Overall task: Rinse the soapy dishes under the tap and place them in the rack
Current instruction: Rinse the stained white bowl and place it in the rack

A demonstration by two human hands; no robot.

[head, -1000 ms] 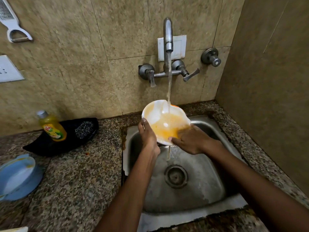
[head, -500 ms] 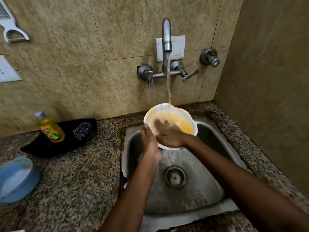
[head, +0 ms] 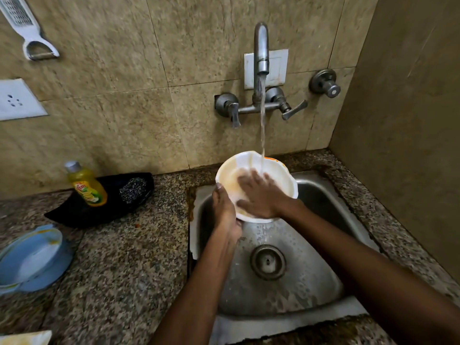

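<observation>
Beige stone tiles behind, speckled granite table [head: 119,265] below, steel sink [head: 311,275] sunk into it at 5 o'clock of the view. Wall tap [head: 260,53] at 12 o'clock of the sink, running, with a thin stream of water [head: 262,130] falling onto the far rim of a white bowl [head: 283,180]. Bowl held over the sink's far edge, tilted toward the viewer, orange staining inside and on the far rim. Left hand [head: 225,210] at the bowl's 8 o'clock, gripping the rim with thumb up along the edge and fingers curled beneath, out of sight. Right hand [head: 261,195] laid flat inside the bowl, fingers [head: 246,181] spread and fairly straight, pressing the inner surface, holding nothing. Round drain [head: 267,262] at the basin's centre, just below the bowl.

At 9 o'clock of the sink, against the wall: black tray [head: 74,215] carrying a yellow dish-soap bottle [head: 87,188] leaning back and a steel scrubber [head: 133,190] beside it. Further toward 8 o'clock, at the view's left edge: stacked blue dishes [head: 32,260]. White grater [head: 27,31] hanging at top left, white wall socket [head: 17,100] beneath it. Separate round valve knob [head: 326,83] at 2 o'clock of the tap.
</observation>
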